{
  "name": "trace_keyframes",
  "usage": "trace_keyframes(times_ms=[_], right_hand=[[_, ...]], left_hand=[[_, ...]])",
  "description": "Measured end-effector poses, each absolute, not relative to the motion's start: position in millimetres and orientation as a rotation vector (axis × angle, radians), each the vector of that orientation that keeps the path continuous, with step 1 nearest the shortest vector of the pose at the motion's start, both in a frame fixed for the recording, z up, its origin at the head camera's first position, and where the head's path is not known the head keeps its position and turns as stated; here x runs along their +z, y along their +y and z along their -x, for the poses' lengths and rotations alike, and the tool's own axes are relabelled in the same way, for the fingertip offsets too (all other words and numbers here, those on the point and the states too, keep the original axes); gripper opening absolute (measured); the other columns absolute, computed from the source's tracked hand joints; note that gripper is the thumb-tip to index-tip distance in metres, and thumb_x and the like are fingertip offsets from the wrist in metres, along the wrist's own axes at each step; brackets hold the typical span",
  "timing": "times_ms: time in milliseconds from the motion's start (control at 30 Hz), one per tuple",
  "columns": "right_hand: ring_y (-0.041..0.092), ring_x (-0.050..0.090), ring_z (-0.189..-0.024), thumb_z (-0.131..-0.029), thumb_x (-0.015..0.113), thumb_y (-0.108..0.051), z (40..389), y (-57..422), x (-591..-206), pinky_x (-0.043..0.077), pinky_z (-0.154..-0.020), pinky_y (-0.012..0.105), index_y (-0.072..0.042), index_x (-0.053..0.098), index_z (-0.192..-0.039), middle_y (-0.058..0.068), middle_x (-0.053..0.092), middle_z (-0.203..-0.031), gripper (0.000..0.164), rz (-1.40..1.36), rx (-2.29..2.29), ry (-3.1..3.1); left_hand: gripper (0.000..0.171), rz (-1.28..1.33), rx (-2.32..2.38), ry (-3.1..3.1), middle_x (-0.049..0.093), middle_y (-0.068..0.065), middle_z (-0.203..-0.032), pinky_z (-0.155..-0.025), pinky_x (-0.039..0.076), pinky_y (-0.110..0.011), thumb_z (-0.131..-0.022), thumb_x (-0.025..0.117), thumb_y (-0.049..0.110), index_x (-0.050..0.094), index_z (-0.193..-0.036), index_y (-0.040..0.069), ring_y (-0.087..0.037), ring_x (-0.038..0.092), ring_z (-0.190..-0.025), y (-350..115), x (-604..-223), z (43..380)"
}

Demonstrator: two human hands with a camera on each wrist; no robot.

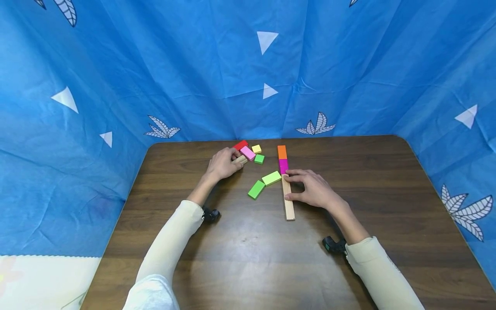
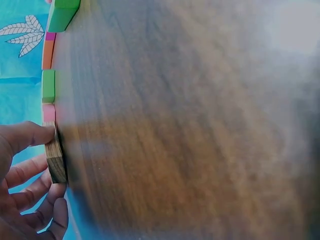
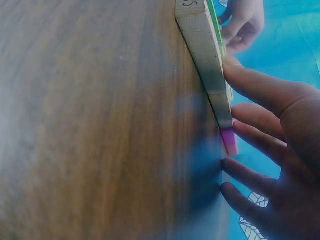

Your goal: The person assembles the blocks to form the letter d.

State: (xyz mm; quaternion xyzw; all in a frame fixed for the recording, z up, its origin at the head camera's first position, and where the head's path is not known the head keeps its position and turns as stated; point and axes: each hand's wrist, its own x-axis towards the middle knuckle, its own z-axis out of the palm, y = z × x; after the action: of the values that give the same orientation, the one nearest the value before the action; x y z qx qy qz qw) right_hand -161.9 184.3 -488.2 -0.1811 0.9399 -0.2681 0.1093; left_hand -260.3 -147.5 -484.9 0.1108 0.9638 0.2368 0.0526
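My left hand (image 1: 224, 164) pinches a plain wooden block (image 1: 240, 159) at the back of the table; in the left wrist view this wooden block (image 2: 56, 160) sits between thumb and fingers. A red block (image 1: 241, 145) and a pink block (image 1: 248, 153) lie by those fingertips. My right hand (image 1: 311, 188) rests its thumb and fingertips along a straight row of plain wooden blocks (image 1: 289, 209). The row continues away from me with a magenta block (image 1: 283, 166) and an orange block (image 1: 282, 152). In the right wrist view the fingers of the right hand (image 3: 285, 135) are extended.
Left of the row lie a yellow-green block (image 1: 271, 178) and a green block (image 1: 256, 189). A small green block (image 1: 259, 159) and a pale yellow block (image 1: 256, 149) are farther back. A blue curtain (image 1: 232, 64) hangs behind the brown table (image 1: 248, 267).
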Motion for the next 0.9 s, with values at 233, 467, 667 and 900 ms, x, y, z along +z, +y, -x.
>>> trace_keyframes(times_ms=[233, 467, 667, 900], right_hand=[[0.041, 0.049, -0.147, -0.087, 0.090, -0.044, 162, 185, -487, 0.031, -0.120, 0.078, -0.020, 0.065, -0.151, 0.007, 0.053, -0.165, 0.073, 0.526, -0.802, 2.765], [0.042, 0.049, -0.147, -0.087, 0.090, -0.043, 161, 184, -488, 0.030, -0.120, 0.079, -0.019, 0.064, -0.151, 0.007, 0.053, -0.165, 0.073, 0.529, -0.801, 2.760], [0.041, 0.049, -0.147, -0.087, 0.090, -0.043, 160, 184, -486, 0.031, -0.120, 0.077, -0.019, 0.064, -0.151, 0.006, 0.054, -0.165, 0.073, 0.533, -0.809, 2.760], [0.041, 0.049, -0.147, -0.087, 0.090, -0.044, 161, 185, -487, 0.031, -0.120, 0.077, -0.019, 0.064, -0.151, 0.006, 0.054, -0.165, 0.073, 0.538, -0.809, 2.759]], left_hand=[[0.036, -0.331, 0.715, 2.942, 0.071, -0.006, -0.115, -0.084, 0.057, -0.048, -0.092, 0.079, 0.032, 0.072, -0.122, 0.014, -0.026, 0.068, -0.104, -148, -482, 256], [0.033, -0.316, 0.707, 2.943, 0.071, -0.003, -0.111, -0.081, 0.054, -0.045, -0.092, 0.080, 0.037, 0.070, -0.117, 0.018, -0.023, 0.067, -0.100, -149, -482, 249], [0.031, -0.330, 0.716, 2.941, 0.070, -0.001, -0.105, -0.076, 0.052, -0.043, -0.090, 0.082, 0.037, 0.069, -0.111, 0.019, -0.022, 0.066, -0.094, -149, -478, 239], [0.029, -0.367, 0.714, 2.918, 0.069, 0.000, -0.104, -0.074, 0.051, -0.041, -0.092, 0.080, 0.039, 0.068, -0.111, 0.020, -0.022, 0.066, -0.090, -149, -473, 223]])
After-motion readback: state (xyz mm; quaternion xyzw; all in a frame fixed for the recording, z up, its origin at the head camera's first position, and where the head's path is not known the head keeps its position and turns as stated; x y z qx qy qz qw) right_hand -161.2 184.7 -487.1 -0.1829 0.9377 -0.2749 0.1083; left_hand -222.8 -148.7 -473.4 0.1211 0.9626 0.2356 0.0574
